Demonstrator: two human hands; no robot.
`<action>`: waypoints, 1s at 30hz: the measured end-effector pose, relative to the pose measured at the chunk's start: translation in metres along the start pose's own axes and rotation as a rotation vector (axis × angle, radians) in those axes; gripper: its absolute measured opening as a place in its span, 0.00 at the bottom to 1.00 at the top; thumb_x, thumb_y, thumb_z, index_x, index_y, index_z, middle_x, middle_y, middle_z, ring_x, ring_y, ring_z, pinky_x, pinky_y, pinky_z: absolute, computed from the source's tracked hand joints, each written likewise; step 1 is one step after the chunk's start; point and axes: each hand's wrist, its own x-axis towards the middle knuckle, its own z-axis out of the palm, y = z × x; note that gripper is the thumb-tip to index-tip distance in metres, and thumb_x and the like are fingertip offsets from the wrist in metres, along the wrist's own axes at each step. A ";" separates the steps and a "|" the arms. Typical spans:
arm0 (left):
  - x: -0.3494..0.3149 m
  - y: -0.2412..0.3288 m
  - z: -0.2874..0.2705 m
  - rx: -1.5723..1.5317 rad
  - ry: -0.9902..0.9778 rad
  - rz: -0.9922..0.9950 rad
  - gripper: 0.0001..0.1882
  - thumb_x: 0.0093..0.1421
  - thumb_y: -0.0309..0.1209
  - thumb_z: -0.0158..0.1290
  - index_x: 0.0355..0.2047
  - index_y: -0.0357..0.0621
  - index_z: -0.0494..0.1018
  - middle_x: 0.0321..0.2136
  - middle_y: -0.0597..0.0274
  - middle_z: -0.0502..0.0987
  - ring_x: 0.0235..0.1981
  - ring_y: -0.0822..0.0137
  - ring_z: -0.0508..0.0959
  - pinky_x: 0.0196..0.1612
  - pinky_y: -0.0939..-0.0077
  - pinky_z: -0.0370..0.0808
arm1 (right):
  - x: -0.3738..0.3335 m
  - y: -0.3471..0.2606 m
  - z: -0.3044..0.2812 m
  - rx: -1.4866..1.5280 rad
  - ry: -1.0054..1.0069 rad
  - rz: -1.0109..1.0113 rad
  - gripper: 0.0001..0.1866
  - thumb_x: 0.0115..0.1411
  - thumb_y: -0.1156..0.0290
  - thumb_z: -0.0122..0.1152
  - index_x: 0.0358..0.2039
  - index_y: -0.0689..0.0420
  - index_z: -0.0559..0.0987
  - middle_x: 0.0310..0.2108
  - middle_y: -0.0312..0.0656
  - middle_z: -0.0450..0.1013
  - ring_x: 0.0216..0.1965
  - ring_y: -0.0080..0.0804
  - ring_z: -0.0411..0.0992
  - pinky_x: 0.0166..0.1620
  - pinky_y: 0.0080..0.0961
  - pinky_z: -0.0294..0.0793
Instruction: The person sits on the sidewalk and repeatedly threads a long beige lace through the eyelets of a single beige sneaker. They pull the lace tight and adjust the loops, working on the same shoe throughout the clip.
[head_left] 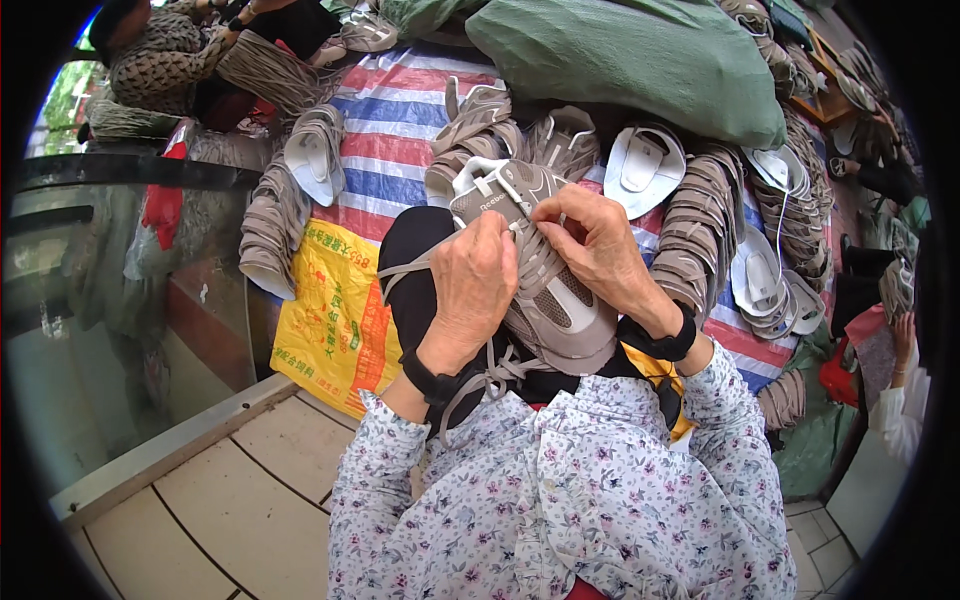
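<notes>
A grey-beige sneaker upper (pixel 570 335) with mesh panels and a pale toe overlay rests on my lap, its toe toward me. Flat grey shoelace (pixel 412 266) crosses its throat and trails out to the left. My left hand (pixel 472 275) is closed, thumb and fingertips pinching the lace beside the upper eyelets. Across the throat, my right hand (pixel 598 250) bends its index finger and thumb onto the eyelet edge of the upper. Its fingertips partly hide what lies between them. More loose lace (pixel 495 378) hangs in a tangle below my left wrist.
Stacked shoe uppers (pixel 700 225) stand ahead on a striped plastic sheet (pixel 390 125), with more stacks (pixel 275 225) at left. A large green sack (pixel 630 65) lies behind them. A yellow printed bag (pixel 335 310) and glass panel (pixel 120 300) are on the left. Other people sit nearby.
</notes>
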 end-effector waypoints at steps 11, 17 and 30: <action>-0.003 0.003 0.009 -0.063 0.095 -0.148 0.04 0.57 0.26 0.55 0.30 0.41 0.70 0.21 0.46 0.75 0.25 0.43 0.78 0.27 0.52 0.72 | 0.034 -0.005 -0.008 -0.407 -0.386 -0.471 0.11 0.47 0.81 0.56 0.34 0.61 0.75 0.32 0.45 0.71 0.30 0.49 0.75 0.28 0.39 0.72; -0.007 0.003 0.009 -0.076 0.096 -0.249 0.08 0.56 0.29 0.58 0.29 0.41 0.70 0.21 0.48 0.76 0.25 0.44 0.78 0.26 0.52 0.72 | 0.056 -0.018 -0.008 -0.562 -0.628 -0.516 0.16 0.45 0.80 0.60 0.38 0.60 0.76 0.35 0.45 0.73 0.33 0.50 0.77 0.31 0.42 0.74; -0.009 0.001 0.012 -0.151 0.108 -0.334 0.07 0.57 0.31 0.58 0.32 0.43 0.72 0.22 0.51 0.78 0.26 0.46 0.79 0.27 0.54 0.74 | 0.066 -0.004 -0.007 -0.515 -0.735 -0.458 0.17 0.46 0.80 0.61 0.40 0.60 0.76 0.34 0.46 0.73 0.35 0.50 0.76 0.31 0.42 0.73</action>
